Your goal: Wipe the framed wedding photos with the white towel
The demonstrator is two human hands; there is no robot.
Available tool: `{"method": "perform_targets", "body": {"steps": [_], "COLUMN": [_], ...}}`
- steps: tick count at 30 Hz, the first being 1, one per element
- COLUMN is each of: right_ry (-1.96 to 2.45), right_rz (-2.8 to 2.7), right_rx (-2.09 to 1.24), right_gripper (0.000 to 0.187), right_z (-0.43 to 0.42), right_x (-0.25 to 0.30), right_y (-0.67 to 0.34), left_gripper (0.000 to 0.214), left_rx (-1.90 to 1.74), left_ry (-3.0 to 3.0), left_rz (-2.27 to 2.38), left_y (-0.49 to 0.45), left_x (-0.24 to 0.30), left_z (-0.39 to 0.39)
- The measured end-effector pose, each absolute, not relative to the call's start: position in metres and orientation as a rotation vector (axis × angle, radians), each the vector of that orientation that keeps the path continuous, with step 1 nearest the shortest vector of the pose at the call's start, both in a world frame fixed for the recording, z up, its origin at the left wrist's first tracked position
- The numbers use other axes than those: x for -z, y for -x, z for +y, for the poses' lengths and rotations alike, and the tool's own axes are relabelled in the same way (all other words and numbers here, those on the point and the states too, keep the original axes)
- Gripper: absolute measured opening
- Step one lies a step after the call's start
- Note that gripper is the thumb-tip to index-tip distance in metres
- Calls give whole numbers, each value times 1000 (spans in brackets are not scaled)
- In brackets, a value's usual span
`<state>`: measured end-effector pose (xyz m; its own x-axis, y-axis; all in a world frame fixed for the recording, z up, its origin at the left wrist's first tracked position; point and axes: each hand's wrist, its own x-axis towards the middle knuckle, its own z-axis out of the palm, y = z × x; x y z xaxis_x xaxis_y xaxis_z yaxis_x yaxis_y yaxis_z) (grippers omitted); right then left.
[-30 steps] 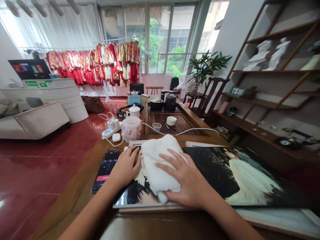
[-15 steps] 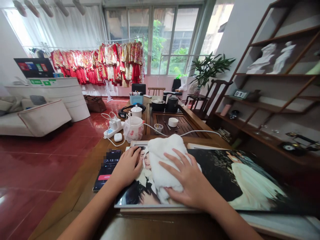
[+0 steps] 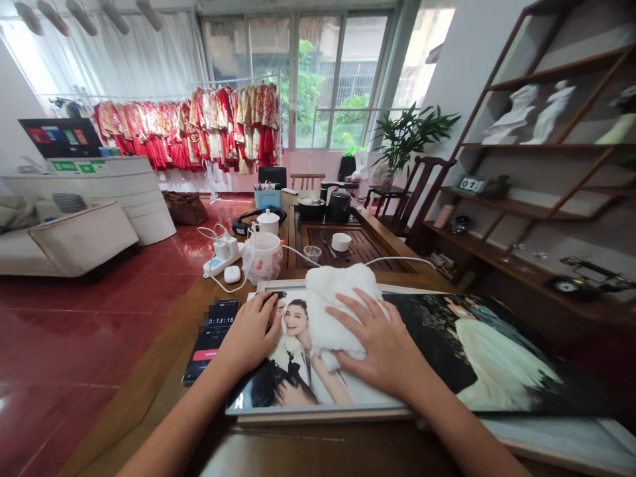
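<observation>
A large framed wedding photo (image 3: 447, 358) lies flat on the wooden table (image 3: 163, 371) in front of me. My right hand (image 3: 382, 344) lies flat, fingers spread, on a white folded cloth (image 3: 338, 301) that rests on the photo's upper middle. My left hand (image 3: 251, 334) presses the photo's left edge, fingers slightly curled and flat, holding nothing. A phone (image 3: 211, 338) showing a timer lies just left of my left hand.
Behind the photo stand a white kettle (image 3: 262, 255), a power strip (image 3: 221, 255) with cables, a tea tray (image 3: 348, 245) with a cup and dark pots. A wooden shelf (image 3: 541, 199) is on the right, a sofa (image 3: 74, 235) and red floor on the left.
My right hand has slid the white cloth to the right and away from me over the photo, uncovering the two pictured people. My left hand has stayed on the left edge.
</observation>
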<state>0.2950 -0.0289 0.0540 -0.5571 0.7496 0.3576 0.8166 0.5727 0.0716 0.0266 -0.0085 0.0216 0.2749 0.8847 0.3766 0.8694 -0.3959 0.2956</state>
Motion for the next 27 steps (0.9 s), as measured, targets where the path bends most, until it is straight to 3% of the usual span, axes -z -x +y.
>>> {"method": "perform_targets", "body": {"steps": [11,21,27], "right_ry": [964,1256,1149], "right_rz": [-2729,-2534,-2603], "right_rx": [221,289,300], "right_gripper": [70,60,61], "right_z": [-45,-32,-36], "right_x": [-57,-54,-54], "right_y": [-283,-294,-292], "left_gripper": [39,42,41], "left_rx": [-736,-744,-747], "left_ry": [-2509,-2471,-2464], "left_rz": [1691,1715,1724], "left_y": [-28,-26,-27], "left_x": [-24,-20,-23], "left_z": [-9,-8,-10]}}
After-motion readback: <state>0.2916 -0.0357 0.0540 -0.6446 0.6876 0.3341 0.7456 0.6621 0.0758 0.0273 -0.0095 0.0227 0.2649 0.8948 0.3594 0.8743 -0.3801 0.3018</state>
